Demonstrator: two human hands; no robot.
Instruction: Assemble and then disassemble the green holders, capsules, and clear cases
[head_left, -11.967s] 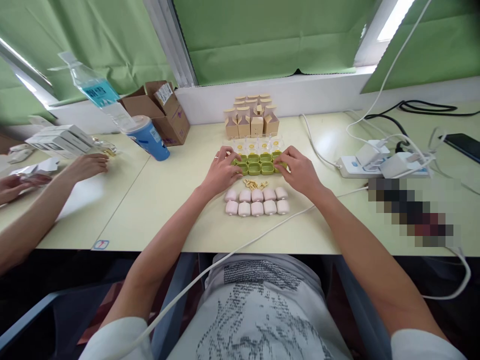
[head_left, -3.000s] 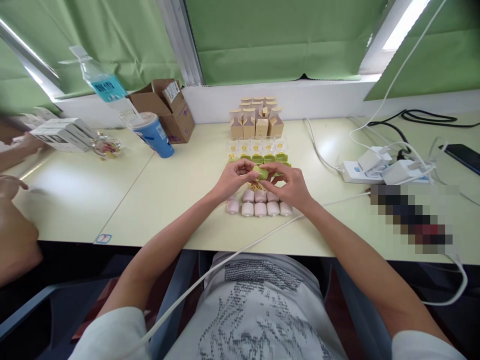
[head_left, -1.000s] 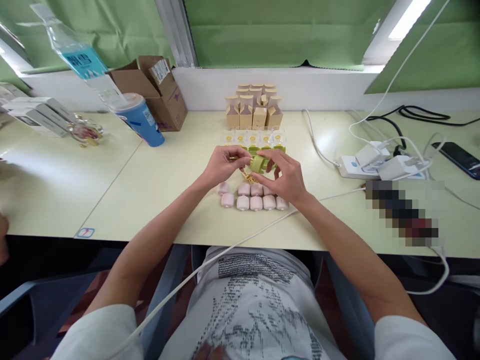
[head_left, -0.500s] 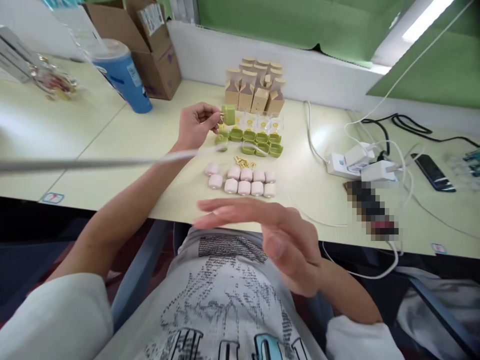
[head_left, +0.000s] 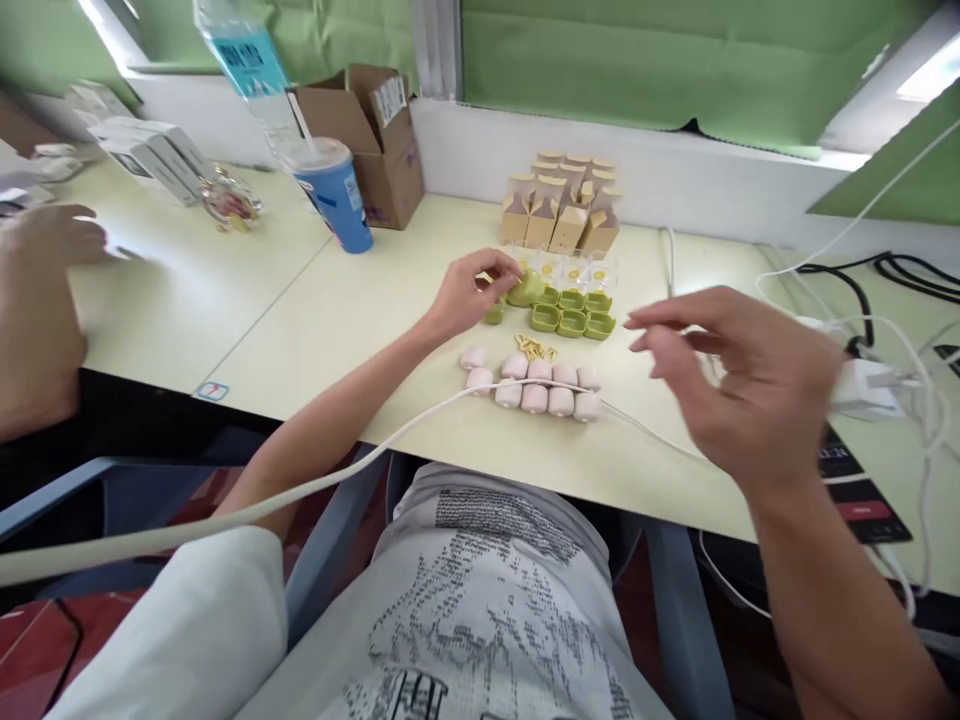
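— Why is everything in neat rows on the surface (head_left: 390,300)?
— Sorted by kind: green cases (head_left: 571,312), pink cases (head_left: 536,385), all within reach.
— And the hands?
— The left hand (head_left: 472,290) pinches one green case (head_left: 525,289) just above its row; the right hand (head_left: 739,375) hangs in the air, fingers spread, holding nothing.

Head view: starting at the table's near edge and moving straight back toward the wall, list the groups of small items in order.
Pink cases → gold clips → green cases → clear packets → tan cartons.
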